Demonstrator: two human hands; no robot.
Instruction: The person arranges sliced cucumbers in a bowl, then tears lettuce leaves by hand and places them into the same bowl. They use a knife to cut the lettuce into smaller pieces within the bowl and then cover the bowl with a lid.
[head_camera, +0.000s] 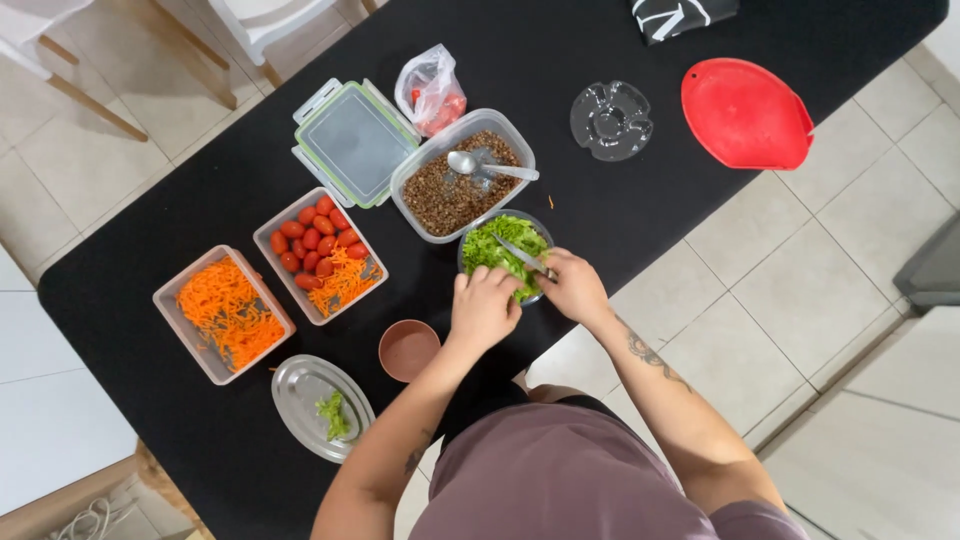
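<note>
The round glass bowl (497, 232) sits at the near edge of the black table (560, 50), filled with bright green shredded lettuce (490, 248) that heaps up to its rim. The left hand (483, 306) curls over the bowl's near side, fingers pressed into the leaves, while the right hand (574, 286) is clenched around the handle of a metal utensil (522, 255) whose slim end lies across the greens.

Just behind the bowl, touching it, a clear tub of brown grains (455, 190) holds a metal spoon (480, 166). Beside that lies a green-edged lid (352, 140) and a small plastic bag (432, 90). To the left stand a tub of cherry tomatoes with grated carrot (320, 255) and a tub of grated carrot (225, 312). Near the left forearm are a small brown cup (407, 349) and an oval metal plate (318, 402) with a scrap of lettuce. Well apart, on the far right, rest a clear round disc (611, 120) and a red lid (745, 113).
</note>
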